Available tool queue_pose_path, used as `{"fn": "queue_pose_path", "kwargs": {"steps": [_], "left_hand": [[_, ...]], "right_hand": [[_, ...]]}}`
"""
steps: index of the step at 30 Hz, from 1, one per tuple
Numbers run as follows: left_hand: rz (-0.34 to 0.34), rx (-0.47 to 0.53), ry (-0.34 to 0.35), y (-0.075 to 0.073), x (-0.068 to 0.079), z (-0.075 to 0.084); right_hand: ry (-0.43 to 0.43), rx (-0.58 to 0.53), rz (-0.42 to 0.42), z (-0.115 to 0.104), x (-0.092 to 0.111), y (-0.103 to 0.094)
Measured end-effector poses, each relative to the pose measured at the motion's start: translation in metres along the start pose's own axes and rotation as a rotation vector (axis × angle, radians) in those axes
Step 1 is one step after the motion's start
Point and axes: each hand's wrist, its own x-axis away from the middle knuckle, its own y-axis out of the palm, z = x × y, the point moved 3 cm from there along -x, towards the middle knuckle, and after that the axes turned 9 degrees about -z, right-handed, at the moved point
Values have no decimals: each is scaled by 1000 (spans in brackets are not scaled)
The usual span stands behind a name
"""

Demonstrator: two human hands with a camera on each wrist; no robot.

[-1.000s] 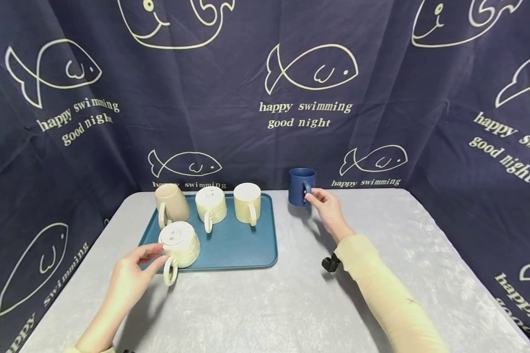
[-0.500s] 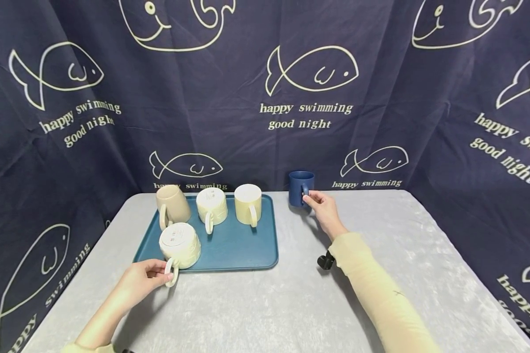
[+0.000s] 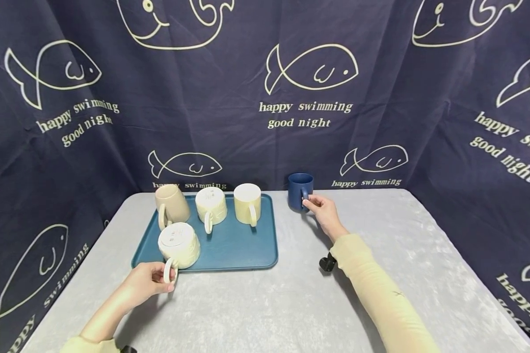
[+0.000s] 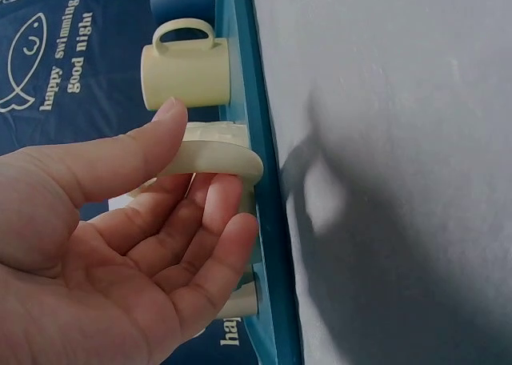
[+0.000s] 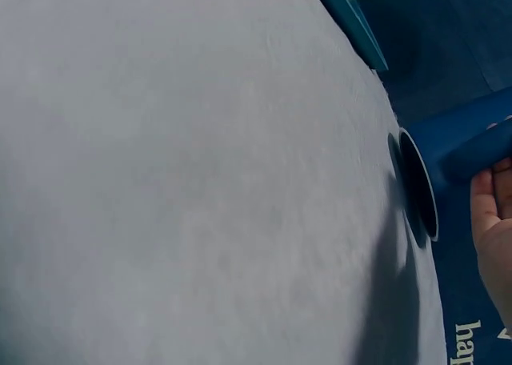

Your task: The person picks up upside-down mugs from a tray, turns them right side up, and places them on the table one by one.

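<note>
- A navy fish-print curtain (image 3: pixel 300 147) hangs beyond the far and side edges of the counter (image 3: pixel 309 304).
- Mottled grey, the counter carries a teal tray (image 3: pixel 234 250) by its far left corner.
- The blue mug (image 3: pixel 295 190), by the far edge, could tip: the right hand (image 3: pixel 328 215) pinches only its handle (image 3: pixel 305 194) between fingers (image 5: pixel 485 201).
- The nearer of 2 upturned mugs (image 3: pixel 188 251), at the tray's near edge, could knock the beige mug (image 3: pixel 176 208) if the left hand (image 3: pixel 142 283), fingers round the handle, lifts crookedly.
</note>
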Motion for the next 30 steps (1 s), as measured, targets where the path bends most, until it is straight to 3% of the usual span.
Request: {"fn": "queue_pose_path", "kwargs": {"steps": [11,25,30], "left_hand": [[-24,20,8,0,1,-3],[-42,80,90,0,1,-6],[-18,89,85,0,2,-9]], "right_hand": [[29,129,-89,-2,8,-7],[83,182,-150,-3,14,-14],[108,172,-173,1,16,-15]]}}
